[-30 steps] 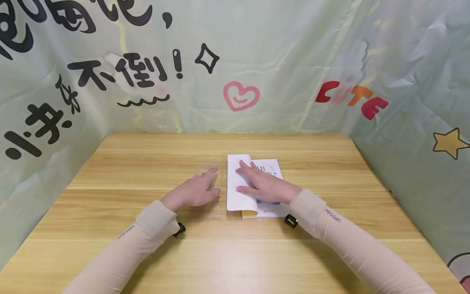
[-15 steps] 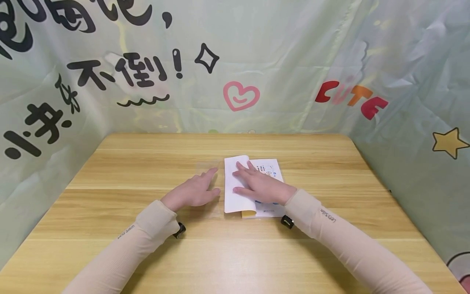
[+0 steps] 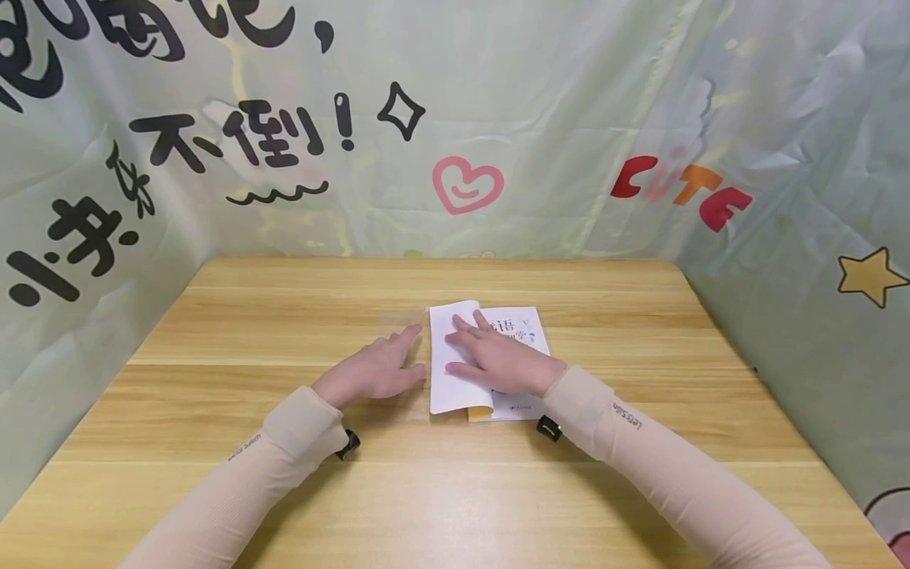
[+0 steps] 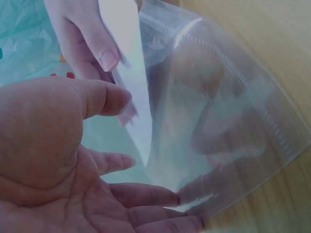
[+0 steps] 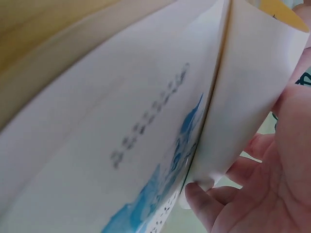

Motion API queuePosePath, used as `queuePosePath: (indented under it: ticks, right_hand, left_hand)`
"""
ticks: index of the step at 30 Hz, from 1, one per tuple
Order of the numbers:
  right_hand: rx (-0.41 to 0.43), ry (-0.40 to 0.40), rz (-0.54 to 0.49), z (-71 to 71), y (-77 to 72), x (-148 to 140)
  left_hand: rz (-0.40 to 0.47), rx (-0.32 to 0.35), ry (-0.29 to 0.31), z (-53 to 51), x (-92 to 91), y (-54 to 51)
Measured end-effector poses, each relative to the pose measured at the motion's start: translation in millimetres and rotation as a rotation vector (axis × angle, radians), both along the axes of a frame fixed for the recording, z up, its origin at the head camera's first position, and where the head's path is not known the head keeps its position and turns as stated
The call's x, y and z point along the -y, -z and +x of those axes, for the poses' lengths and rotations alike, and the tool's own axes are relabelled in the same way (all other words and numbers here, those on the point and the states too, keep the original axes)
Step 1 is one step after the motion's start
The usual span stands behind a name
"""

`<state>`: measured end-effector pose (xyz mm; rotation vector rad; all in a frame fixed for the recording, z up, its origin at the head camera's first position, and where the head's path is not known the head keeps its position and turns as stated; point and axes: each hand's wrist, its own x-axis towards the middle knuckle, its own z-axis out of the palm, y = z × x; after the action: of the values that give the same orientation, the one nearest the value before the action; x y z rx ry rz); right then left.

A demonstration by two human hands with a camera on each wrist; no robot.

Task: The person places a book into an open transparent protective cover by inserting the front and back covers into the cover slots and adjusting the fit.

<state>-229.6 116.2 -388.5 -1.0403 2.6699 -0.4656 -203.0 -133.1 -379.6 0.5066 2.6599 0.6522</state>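
Observation:
A white booklet [image 3: 515, 407] with dark and blue print lies near the table's middle, one white leaf [image 3: 455, 387] folded over to the left. The right hand [image 3: 501, 359] rests on that leaf with spread fingers. Just left of the leaf, the left hand [image 3: 373, 370] lies with fingers extended. In the left wrist view a clear plastic sleeve [image 4: 233, 107] spreads beside the white sheet [image 4: 129, 53], and the left hand [image 4: 53, 145] touches its lower edge. The right wrist view shows the booklet cover [image 5: 97, 145] and the right hand [image 5: 267, 179] against the curled leaf [image 5: 248, 73].
The wooden table [image 3: 249, 316] has a printed cloth [image 3: 554, 118] hanging behind it and at both sides. A dark band or device [image 3: 348, 445] is under the left wrist, and another [image 3: 549, 427] under the right.
The right hand and the white leaf beneath it have moved a little to the left, uncovering more of the cover's print. The left hand has stayed in place.

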Motion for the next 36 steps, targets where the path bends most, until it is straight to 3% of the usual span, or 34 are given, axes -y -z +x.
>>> queuePosePath:
  ticks: [26, 36]
  right_hand:
    - [-0.071, -0.008, 0.121, 3.0, -7.6, 20.2]
    - [-0.096, 0.008, 0.114, 6.7, -8.6, 32.3]
  left_hand:
    - [-0.041, 0.005, 0.008, -1.5, -1.1, -0.7]
    - [-0.041, -0.003, 0.011, -1.5, -0.3, -0.5]
